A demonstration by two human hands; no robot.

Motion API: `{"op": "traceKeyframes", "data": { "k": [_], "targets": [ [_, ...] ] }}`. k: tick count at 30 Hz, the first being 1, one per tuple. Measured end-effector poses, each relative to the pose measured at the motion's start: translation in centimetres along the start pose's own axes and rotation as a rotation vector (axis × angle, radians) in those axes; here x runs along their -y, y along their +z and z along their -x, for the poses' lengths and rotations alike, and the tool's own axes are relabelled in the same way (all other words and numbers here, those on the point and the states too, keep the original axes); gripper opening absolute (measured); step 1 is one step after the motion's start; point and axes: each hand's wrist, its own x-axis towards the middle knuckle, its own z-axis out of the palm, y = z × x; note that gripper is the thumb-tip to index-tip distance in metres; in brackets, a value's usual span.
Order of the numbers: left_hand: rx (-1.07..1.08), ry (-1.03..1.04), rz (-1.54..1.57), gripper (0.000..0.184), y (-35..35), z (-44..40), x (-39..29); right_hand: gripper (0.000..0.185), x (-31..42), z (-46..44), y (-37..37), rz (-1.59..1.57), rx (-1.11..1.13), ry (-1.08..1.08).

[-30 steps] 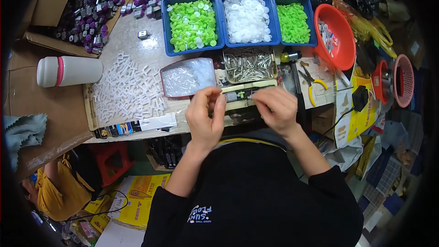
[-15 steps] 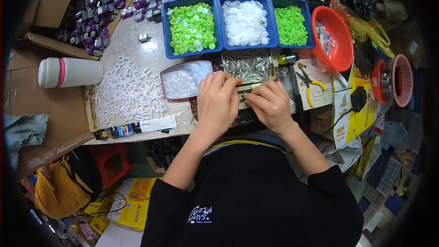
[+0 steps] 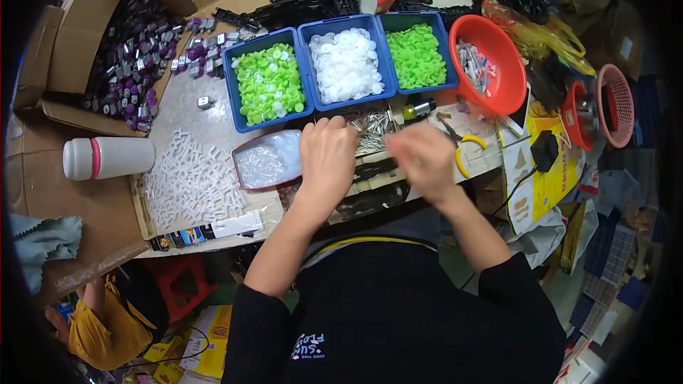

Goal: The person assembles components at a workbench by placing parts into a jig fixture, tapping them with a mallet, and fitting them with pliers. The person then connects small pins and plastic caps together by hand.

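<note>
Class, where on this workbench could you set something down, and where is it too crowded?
Bare tabletop lies between the cardboard box, the leftmost blue bin and the white plastic clips, holding one small loose part. Crowded: around the left hand and right hand, by the metal pins.

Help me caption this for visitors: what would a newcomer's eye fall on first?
Probably the three blue bins at upper middle, with bright green pieces in the outer two and white pieces between. Next, the red bowl just right of them. Below the bins, the left hand and blurred right hand are near a heap of metal pins.
</note>
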Motion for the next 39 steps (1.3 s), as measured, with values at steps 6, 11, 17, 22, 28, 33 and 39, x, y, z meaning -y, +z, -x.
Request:
{"op": "traceKeyframes", "data": {
  "k": [6,11,17,22,28,33,39],
  "targets": [
    [-0.201,-0.101,0.146,0.01,0.0,0.8,-0.6,0.008,-5.6,-5.9,-1.9,0.298,-0.052,0.149],
    [-0.161,-0.102,0.154,0.015,0.3,0.8,-0.7,0.007,-8.3,-9.2,-0.5,0.339,-0.049,0.059],
    [-0.176,-0.071,0.189,0.008,0.4,0.5,-0.3,0.005,-8.6,-10.4,0.7,0.524,0.16,0.034],
    [-0.324,-0.046,0.314,0.005,0.5,0.2,0.0,0.007,-9.3,-10.8,0.3,0.494,0.021,-0.059],
    [-0.108,-0.455,0.825,0.013,-0.2,0.5,0.3,0.009,-0.7,-4.7,0.5,-0.54,0.101,0.498],
    [-0.008,-0.491,1.069,0.018,-0.7,1.4,-0.2,0.01,0.0,-2.6,2.5,-0.737,0.126,0.655],
    [0.051,-0.476,1.055,0.016,-1.7,2.2,-0.5,0.01,0.2,-2.4,2.8,-0.946,0.17,0.765]
  ]
}}
